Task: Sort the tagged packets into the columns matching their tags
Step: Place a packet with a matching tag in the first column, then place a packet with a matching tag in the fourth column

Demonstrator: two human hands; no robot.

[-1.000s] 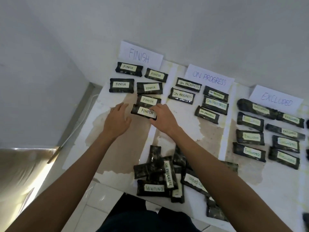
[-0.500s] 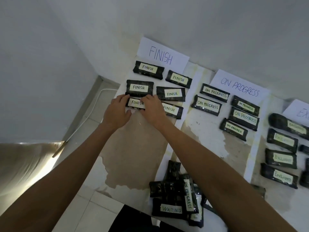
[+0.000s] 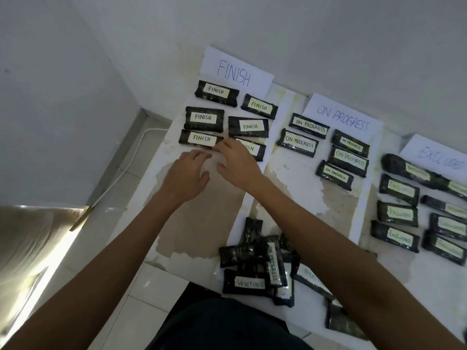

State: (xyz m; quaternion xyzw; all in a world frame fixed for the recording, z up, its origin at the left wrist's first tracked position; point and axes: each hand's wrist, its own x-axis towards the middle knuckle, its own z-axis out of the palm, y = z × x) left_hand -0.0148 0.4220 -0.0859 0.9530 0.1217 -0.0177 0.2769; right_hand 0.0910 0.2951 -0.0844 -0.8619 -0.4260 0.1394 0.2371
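A white desk [image 3: 298, 183] sits in the corner of a room with plain white walls [image 3: 328, 34]. The top of the desk is worn. Big brown patches [image 3: 202, 223] show where the white has peeled off. White strips [image 3: 364, 198] run down it and split it into columns. By the wall, at the far edge, are three paper signs: a FINISH sign [image 3: 235, 72], an ON PROGRESS sign [image 3: 343, 117] and an EXCLUDED sign [image 3: 439, 157], which runs off the side of the view.

Six black FINISH packets [image 3: 204, 118] lie in two lines under the first sign. Five ON PROGRESS packets [image 3: 298, 144] lie under the second. The EXCLUDED packets [image 3: 398, 189] lie under the third, and their tags look blurry.

Both hands are over the FINISH column. The left hand [image 3: 187, 173] is flat with its fingers stretched out and holds nothing. It is just below the nearest left packet [image 3: 201, 140]. The right hand [image 3: 237, 165] is loose and flat too, and holds nothing. It hides part of the nearest right packet [image 3: 255, 149]. I cannot tell if any fingertip touches a packet.

At the near edge is a pile of unsorted packets [image 3: 242, 253], all heaped up. One has a WAITING tag [image 3: 249, 282].

Left of the desk are pale floor tiles [image 3: 156, 294], a thin white cable [image 3: 120, 170] and a bright patch of light [image 3: 38, 236].
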